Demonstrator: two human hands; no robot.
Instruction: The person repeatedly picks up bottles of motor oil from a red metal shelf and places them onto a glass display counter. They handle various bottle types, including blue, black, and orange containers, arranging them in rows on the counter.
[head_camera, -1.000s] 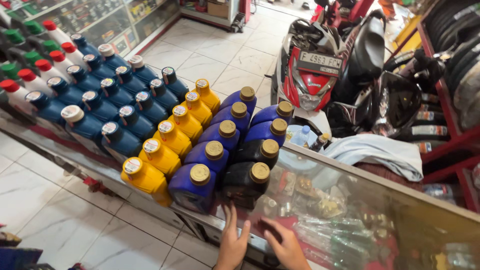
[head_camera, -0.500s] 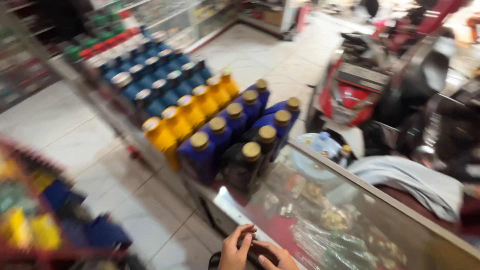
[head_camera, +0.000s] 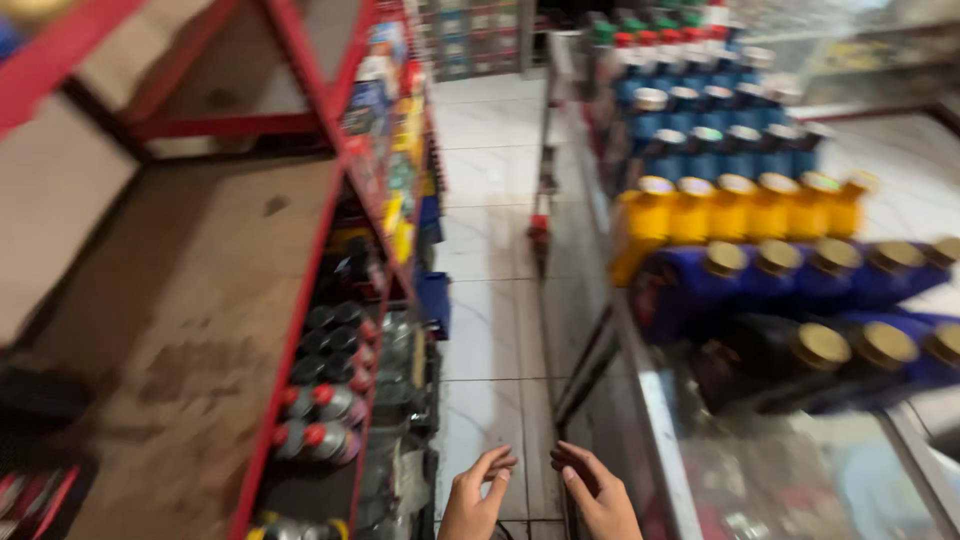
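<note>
While both empty, the left hand (head_camera: 478, 495) and right hand (head_camera: 598, 493) hang open, capped bottles (head_camera: 745, 210) on glass counter (head_camera: 700, 470).

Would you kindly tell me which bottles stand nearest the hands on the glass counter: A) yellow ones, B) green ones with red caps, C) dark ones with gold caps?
C: the dark bottles with gold caps stand at the near end of the counter, closest to the right hand.
</note>
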